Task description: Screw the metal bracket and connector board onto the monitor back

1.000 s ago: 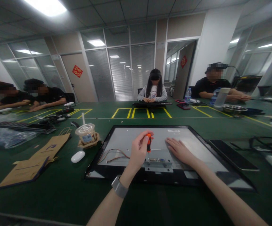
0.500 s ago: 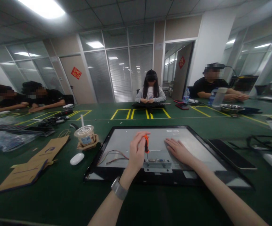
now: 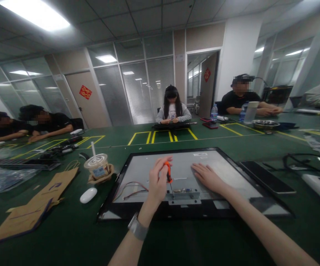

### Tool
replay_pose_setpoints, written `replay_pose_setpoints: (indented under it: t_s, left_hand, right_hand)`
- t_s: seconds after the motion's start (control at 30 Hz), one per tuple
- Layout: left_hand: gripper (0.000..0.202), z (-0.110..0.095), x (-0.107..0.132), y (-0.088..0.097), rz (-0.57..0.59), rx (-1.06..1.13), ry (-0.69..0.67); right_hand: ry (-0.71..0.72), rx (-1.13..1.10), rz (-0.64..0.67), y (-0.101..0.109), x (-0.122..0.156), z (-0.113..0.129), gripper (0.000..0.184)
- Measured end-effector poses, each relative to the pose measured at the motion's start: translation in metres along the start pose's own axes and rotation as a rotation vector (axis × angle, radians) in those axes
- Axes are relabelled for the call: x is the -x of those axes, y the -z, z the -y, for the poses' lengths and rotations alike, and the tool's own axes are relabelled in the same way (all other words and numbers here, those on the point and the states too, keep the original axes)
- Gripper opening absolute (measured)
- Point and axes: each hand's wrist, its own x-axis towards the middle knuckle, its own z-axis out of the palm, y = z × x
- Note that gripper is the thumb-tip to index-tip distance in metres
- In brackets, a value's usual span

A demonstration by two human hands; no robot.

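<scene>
- Left hand stands up on a bent wrist, fingers curled tight in a grip, thumb on top.
- Right hand lies flat, palm down, fingers stretched forward, forearm straight behind it.

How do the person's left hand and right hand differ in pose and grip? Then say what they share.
The left hand is curled shut round the orange screwdriver, held nearly upright; the right hand lies open and flat on the metal panel. The left wrist bears a watch; the right wrist is bare. Both are over the same panel.
</scene>
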Motion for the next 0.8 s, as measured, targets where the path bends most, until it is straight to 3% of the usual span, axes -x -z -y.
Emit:
replay_pose_setpoints:
  t_s: [0.1,0.33,0.57,0.8]
  left_hand:
    - [0.035,0.0028,-0.001,-0.0002,0.028,-0.004,-0.001]
    - [0.019,0.0035,0.001,0.0021,-0.054,-0.253,-0.24]
    - [0.038,0.003,0.0022,0.0039,0.127,-0.25,-0.17]
    - [0.018,-0.0015,-0.0012,0.0029,0.0,-0.348,-0.265]
  right_hand:
    - [0.003,-0.004,-0.003,-0.0005,0.0002,0.0001,0.056]
    - [0.004,-0.014,-0.025,-0.0082,-0.0033,-0.0022,0.053]
    - [0.006,-0.042,-0.053,-0.0082,-0.0029,0.0009,0.053]
    - [0.006,-0.059,-0.069,-0.009,-0.0047,0.0024,0.052]
